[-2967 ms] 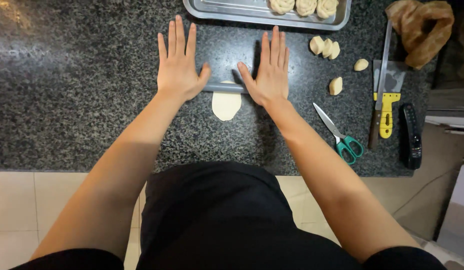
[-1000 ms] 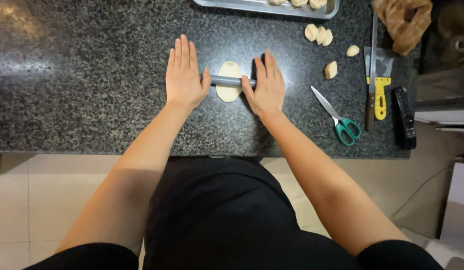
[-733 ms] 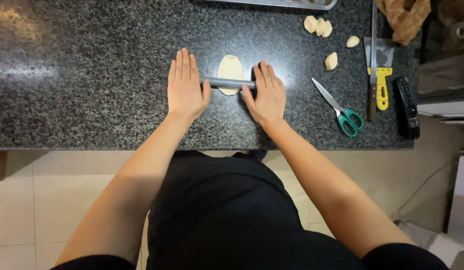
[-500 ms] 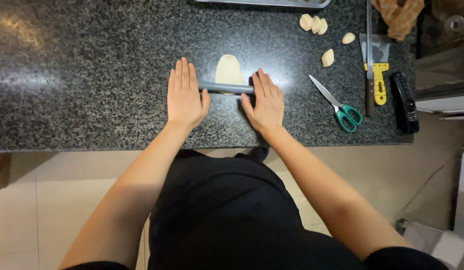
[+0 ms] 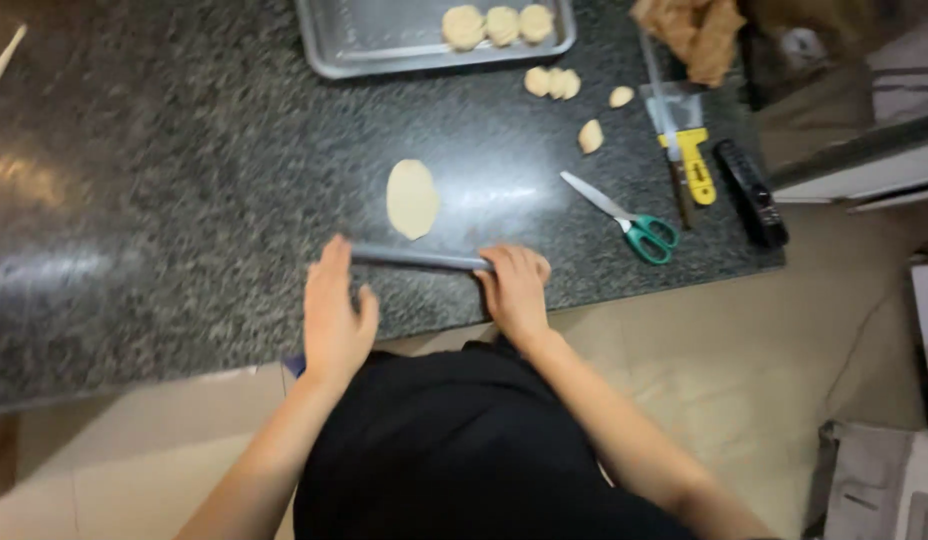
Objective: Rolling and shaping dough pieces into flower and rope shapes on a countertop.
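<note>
Left hand [image 5: 336, 318] flat, fingers extended on thin grey rolling pin [image 5: 416, 259], right hand [image 5: 514, 288] fingers curled over its other end, pale oval dough sheet [image 5: 412, 198] just above on speckled dark counter [image 5: 164, 190], frame centre.

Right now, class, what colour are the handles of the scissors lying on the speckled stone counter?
Green, seen in the head view: the metal-bladed scissors' green handles.

A home kitchen, by the look of it: a dark speckled stone counter [image 5: 134, 200] runs above a pale tiled floor [image 5: 784, 400]. A metal baking tray [image 5: 384, 45] with shaped dough rounds [image 5: 499, 22], a flattened oval of dough [image 5: 412, 198], a thin rolling pin [image 5: 419, 259], green-handled scissors [image 5: 629, 220] and a yellow-handled scraper [image 5: 684, 140] show baking work.
</note>
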